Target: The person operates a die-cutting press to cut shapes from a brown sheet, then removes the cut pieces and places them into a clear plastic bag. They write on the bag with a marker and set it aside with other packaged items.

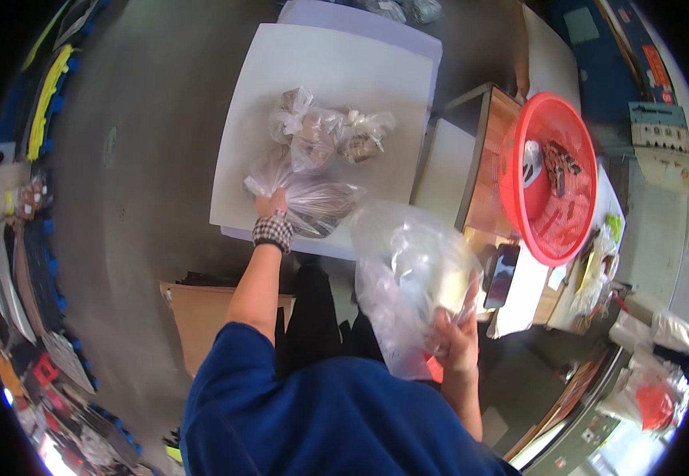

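Note:
My left hand [271,203] is closed around the gathered neck of a filled clear plastic bag [317,205]. That bag lies on its side on a white-topped table [344,67]; its contents look brownish and cannot be made out. In my right hand [457,339], the fingers grip the edge of a large, thin clear plastic bag [400,254], which looks empty and hangs partly over the table's near right corner. Just beyond my left hand sit several knotted bags, among them a pinkish one [317,141] and one with brown contents [363,144].
On the right, a red plastic basket [511,178] holding small brown pieces rests on a wooden bench [483,186]. A dark phone [502,275] lies nearer on that bench. A cardboard box [194,325] stands on the floor by my left arm. Crowded shelves [23,270] line the far left.

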The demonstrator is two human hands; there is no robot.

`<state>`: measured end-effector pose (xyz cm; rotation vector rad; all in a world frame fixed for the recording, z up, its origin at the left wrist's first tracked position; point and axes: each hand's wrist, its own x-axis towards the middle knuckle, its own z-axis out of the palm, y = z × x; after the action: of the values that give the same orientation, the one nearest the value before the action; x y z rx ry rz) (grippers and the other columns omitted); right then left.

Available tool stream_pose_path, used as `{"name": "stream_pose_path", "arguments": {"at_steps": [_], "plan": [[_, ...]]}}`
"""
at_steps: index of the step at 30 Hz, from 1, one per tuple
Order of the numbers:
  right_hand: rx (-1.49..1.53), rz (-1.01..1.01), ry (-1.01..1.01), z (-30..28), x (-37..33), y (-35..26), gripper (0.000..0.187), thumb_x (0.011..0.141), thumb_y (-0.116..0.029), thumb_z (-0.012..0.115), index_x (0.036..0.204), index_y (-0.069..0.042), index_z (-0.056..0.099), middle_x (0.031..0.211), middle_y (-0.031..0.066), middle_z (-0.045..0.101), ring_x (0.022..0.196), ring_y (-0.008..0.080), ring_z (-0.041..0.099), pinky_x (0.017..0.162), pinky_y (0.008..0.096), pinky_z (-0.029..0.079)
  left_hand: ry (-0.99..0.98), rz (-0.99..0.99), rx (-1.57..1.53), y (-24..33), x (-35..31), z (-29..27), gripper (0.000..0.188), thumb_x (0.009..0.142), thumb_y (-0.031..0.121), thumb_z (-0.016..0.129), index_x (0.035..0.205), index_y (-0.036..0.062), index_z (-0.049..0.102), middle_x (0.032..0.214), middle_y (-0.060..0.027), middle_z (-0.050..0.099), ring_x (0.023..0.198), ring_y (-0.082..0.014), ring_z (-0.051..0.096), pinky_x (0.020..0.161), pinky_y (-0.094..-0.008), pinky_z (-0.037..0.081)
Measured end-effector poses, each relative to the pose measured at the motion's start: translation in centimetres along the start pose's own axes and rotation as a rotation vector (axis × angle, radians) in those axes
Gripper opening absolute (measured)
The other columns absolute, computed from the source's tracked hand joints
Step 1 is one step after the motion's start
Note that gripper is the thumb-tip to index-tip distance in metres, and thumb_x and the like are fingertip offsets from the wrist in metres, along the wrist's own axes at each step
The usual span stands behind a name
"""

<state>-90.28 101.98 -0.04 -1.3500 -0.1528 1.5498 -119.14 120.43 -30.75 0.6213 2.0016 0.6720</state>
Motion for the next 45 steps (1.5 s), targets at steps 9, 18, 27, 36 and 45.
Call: {"name": "stream_pose_path", "arguments": {"at_steps": [9, 18, 27, 36, 45], "plan": [[-0.083, 0.255, -0.098, 1.0, 10.3, 3.5, 0.079, 0.099, -0.01, 0.05, 0.156, -0.034, 0.002, 0.064, -0.0031, 0.036, 0.051, 0.0056, 0.031, 0.042, 0.0203, 0.028, -0.029, 0.029, -0.295, -2.1, -6.4, -13.2, 0.036, 0.08, 0.003, 0.061, 0.113, -0.0093, 0.055, 0.104, -0.0086, 0.062, 0.088, -0.014, 0.054, 0.078, -0.0287, 0.045], [-0.256, 0.519, -0.353, -1.7, 21.2, 8.6, 0.081, 0.086, -0.012, 0.056, 0.154, -0.035, 0.019, 0.069, -0.0003, 0.047, 0.048, 0.0063, 0.033, 0.041, 0.0218, 0.029, -0.365, -0.064, -0.688, 3.9, -14.6, -23.1, 0.067, 0.068, 0.003, 0.051, 0.134, -0.0039, 0.045, 0.115, -0.0184, 0.06, 0.104, -0.0321, 0.061, 0.092, -0.0438, 0.052], [-1.168, -0.37, -0.087, -5.2, 25.1, 14.4, 0.052, 0.1, -0.048, 0.04, 0.15, -0.035, 0.031, 0.098, 0.0217, 0.059, 0.091, 0.0376, 0.063, 0.081, 0.0452, 0.051, -0.943, -0.302, -0.551, 1.7, -11.7, -9.7, 0.049, 0.069, -0.001, 0.057, 0.118, -0.0009, 0.057, 0.1, -0.0096, 0.063, 0.093, -0.0231, 0.062, 0.085, -0.0364, 0.051], [-1.507, -0.422, -0.359, -2.8, 17.9, 10.9, 0.055, 0.093, -0.035, 0.057, 0.146, -0.036, 0.039, 0.099, 0.0219, 0.057, 0.078, 0.0403, 0.064, 0.071, 0.0456, 0.054, -0.872, -0.405, -0.498, -2.6, -6.2, 2.8, 0.047, 0.067, -0.002, 0.054, 0.114, -0.0062, 0.056, 0.102, -0.0148, 0.063, 0.098, -0.0306, 0.062, 0.092, -0.0448, 0.052], [-1.362, -0.48, -0.071, -4.3, 13.2, 14.5, 0.061, 0.085, -0.019, 0.066, 0.142, -0.023, 0.045, 0.083, 0.0106, 0.058, 0.068, 0.0332, 0.062, 0.061, 0.044, 0.052, -0.629, -0.402, -0.985, 0.5, -5.0, 5.5, 0.034, 0.07, 0.014, 0.056, 0.1, -0.0007, 0.057, 0.103, -0.0151, 0.06, 0.1, -0.0333, 0.059, 0.098, -0.0504, 0.047]]}}
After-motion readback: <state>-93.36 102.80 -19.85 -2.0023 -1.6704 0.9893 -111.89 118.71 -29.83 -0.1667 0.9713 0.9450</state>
